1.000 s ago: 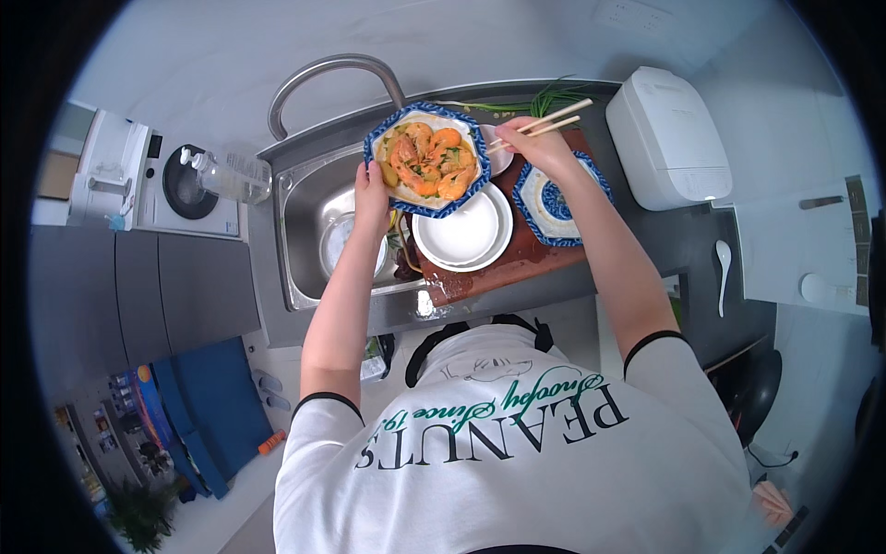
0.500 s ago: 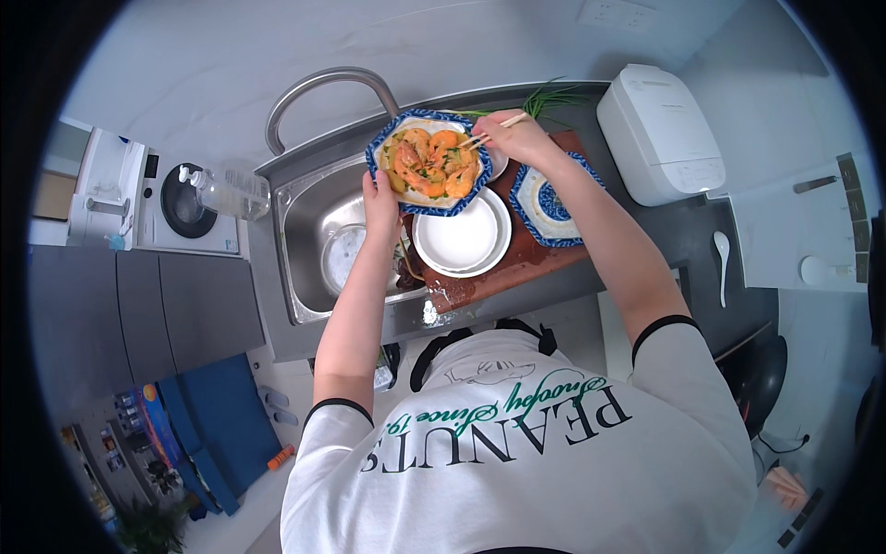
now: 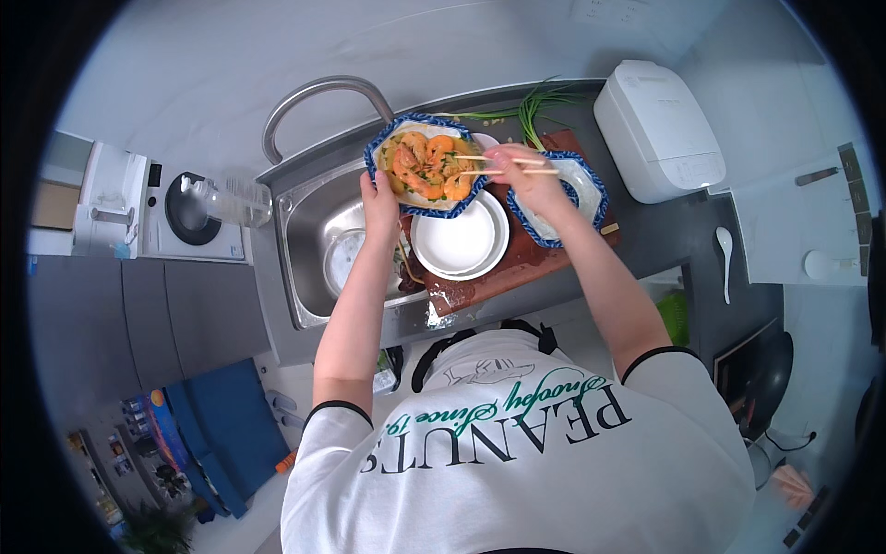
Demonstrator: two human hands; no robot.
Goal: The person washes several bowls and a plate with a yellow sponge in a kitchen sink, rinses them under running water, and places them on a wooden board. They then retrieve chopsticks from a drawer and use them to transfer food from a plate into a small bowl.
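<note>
My left hand [image 3: 379, 201] grips the near-left rim of a blue-and-white patterned plate [image 3: 377, 150], tilted a little over the edge between sink and board. Orange shrimp [image 3: 420, 164] with green bits lie in its sauce. In my right hand [image 3: 528, 177] is a pair of chopsticks [image 3: 494, 173], their tips over the right side of the shrimp. White bowls [image 3: 452, 242], nested together, stand just below the plate on a brown cutting board [image 3: 517, 263]. Partly behind my right hand and wrist lies a second blue-and-white plate [image 3: 587, 189].
To the left is a steel sink [image 3: 300, 222] with a curved faucet [image 3: 328, 83] and a clear pump bottle [image 3: 242, 201]. Green scallions [image 3: 535, 111] lie at the back of the counter. A white rice cooker [image 3: 655, 134] and a white spoon [image 3: 725, 263] are on the right.
My right hand has moved toward me and slightly right, and the chopsticks now lie flatter across the plate's right edge. My left hand still holds the plate in nearly the same spot.
</note>
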